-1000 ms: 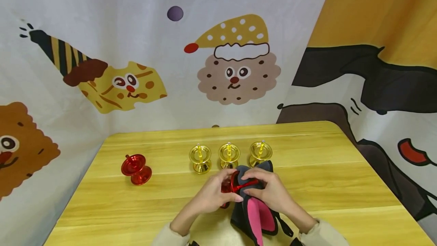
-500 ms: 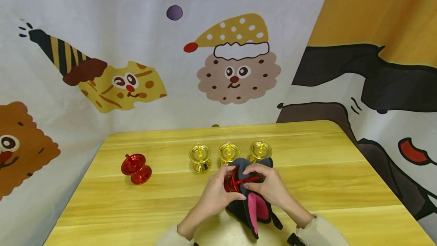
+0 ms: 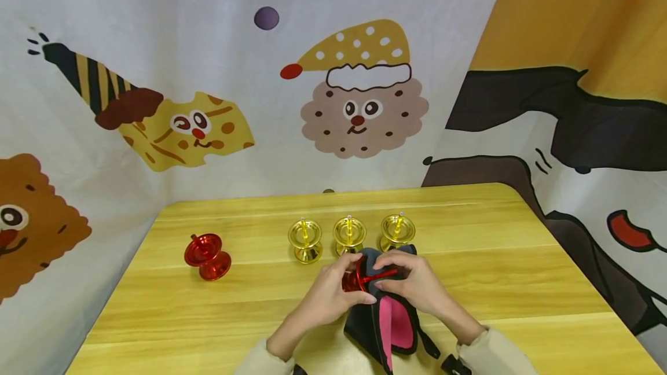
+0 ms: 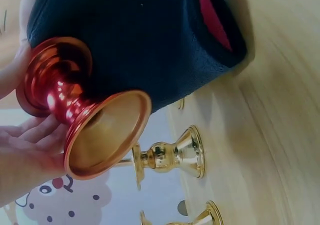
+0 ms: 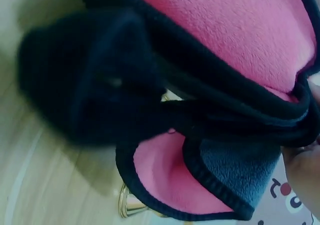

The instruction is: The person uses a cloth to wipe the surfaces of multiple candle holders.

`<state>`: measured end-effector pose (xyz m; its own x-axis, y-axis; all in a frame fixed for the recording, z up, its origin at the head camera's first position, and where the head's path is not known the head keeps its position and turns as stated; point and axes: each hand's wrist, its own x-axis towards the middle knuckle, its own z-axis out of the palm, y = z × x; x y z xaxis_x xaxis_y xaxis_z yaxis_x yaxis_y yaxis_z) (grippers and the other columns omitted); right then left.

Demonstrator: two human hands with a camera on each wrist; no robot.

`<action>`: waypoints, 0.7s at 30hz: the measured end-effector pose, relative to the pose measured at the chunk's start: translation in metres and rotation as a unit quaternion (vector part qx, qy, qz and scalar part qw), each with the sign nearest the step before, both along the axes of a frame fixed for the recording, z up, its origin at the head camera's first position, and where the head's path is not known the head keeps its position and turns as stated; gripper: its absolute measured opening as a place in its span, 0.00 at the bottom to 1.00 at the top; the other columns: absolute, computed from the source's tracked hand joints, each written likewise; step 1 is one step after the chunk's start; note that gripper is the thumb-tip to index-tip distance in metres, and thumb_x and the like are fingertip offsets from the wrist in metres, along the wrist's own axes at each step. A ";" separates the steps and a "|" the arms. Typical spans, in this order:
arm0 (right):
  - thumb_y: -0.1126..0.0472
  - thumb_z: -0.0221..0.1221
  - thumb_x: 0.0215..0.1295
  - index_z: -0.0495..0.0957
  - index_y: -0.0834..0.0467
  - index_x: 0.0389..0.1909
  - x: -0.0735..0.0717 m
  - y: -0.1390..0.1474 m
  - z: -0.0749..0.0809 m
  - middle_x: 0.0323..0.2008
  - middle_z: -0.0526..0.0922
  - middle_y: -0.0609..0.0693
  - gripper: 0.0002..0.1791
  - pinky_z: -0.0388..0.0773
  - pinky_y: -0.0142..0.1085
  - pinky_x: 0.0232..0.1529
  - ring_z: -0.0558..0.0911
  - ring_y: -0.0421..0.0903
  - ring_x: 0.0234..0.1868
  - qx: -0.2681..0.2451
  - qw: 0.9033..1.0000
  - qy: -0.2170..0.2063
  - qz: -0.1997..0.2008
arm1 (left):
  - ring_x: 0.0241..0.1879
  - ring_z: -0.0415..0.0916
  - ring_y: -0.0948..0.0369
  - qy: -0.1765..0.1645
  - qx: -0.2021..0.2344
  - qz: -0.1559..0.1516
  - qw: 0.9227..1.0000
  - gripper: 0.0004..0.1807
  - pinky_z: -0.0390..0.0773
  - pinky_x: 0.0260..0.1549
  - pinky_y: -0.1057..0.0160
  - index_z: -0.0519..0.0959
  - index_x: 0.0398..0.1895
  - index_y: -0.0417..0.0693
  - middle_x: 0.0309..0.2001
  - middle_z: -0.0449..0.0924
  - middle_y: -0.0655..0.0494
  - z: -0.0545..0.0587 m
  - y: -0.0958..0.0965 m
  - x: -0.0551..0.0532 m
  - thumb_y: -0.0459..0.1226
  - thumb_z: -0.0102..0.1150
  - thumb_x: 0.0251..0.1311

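Note:
Tilted on its side, a shiny red candle holder (image 3: 354,279) is gripped by my left hand (image 3: 327,289), fingers and thumb curled round its base and stem. The hollow underside of its foot faces the left wrist view. My right hand (image 3: 417,283) pinches a dark grey cloth (image 4: 125,40) with pink lining around the holder's thin red spike (image 3: 383,275). Folds of the cloth hang below both hands and hide part of the holder. In the right wrist view the pink lining (image 5: 235,30) and black edging fill most of the picture; the fingers barely show.
Three gold candle holders stand in a row behind the hands: left (image 3: 305,242), middle (image 3: 350,233) and right (image 3: 398,229), the last partly behind the cloth. Another red candle holder (image 3: 208,256) stands at the left of the wooden table (image 3: 521,282). A printed curtain (image 3: 208,28) hangs behind.
My left hand and the red candle holder have shifted slightly right. The cloth's folds have moved a little, and my right fingers have slid slightly along the spike. The standing holders stay put.

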<state>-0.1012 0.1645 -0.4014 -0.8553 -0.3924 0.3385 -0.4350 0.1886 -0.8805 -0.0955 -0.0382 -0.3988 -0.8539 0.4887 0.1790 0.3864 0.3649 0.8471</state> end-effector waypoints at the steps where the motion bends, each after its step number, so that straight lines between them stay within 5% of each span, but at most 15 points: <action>1: 0.72 0.67 0.47 0.79 0.65 0.35 0.000 0.002 0.001 0.36 0.79 0.57 0.12 0.78 0.33 0.39 0.78 0.43 0.39 -0.006 1.000 -0.001 0.010 | 0.42 0.74 0.58 -0.007 -0.001 -0.001 1.000 0.37 0.75 0.41 0.65 0.66 0.57 0.34 0.46 0.77 0.49 0.000 -0.001 0.000 0.44 0.69 0.46; 7: 0.76 0.63 0.49 0.77 0.68 0.39 -0.003 0.024 0.020 0.41 0.77 0.60 0.14 0.77 0.31 0.39 0.77 0.43 0.43 -0.046 0.999 0.006 0.029 | 0.44 0.75 0.56 -0.082 0.059 0.011 0.995 0.35 0.74 0.43 0.63 0.66 0.57 0.36 0.46 0.76 0.48 -0.003 -0.013 0.000 0.40 0.69 0.46; 13: 0.79 0.61 0.49 0.74 0.69 0.47 -0.004 0.023 0.034 0.45 0.74 0.61 0.21 0.76 0.29 0.40 0.76 0.43 0.45 -0.048 0.997 0.066 -0.005 | 0.52 0.71 0.51 -0.143 0.192 0.014 0.971 0.32 0.69 0.53 0.57 0.63 0.57 0.37 0.52 0.72 0.42 0.001 -0.018 -0.002 0.32 0.67 0.49; 21: 0.67 0.65 0.52 0.73 0.60 0.53 0.006 -0.002 0.021 0.52 0.74 0.58 0.25 0.77 0.32 0.44 0.76 0.47 0.50 0.036 0.999 0.020 -0.004 | 0.55 0.68 0.51 -0.136 0.175 0.006 0.975 0.34 0.66 0.56 0.55 0.62 0.60 0.34 0.55 0.70 0.41 0.005 -0.011 0.003 0.33 0.65 0.51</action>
<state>-0.0956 0.1620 -0.3804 -0.8447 -0.4098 0.3443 -0.4683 0.2545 -0.8461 -0.0930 -0.0493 -0.3940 -0.8981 0.4283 0.0998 0.1284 0.0384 0.9910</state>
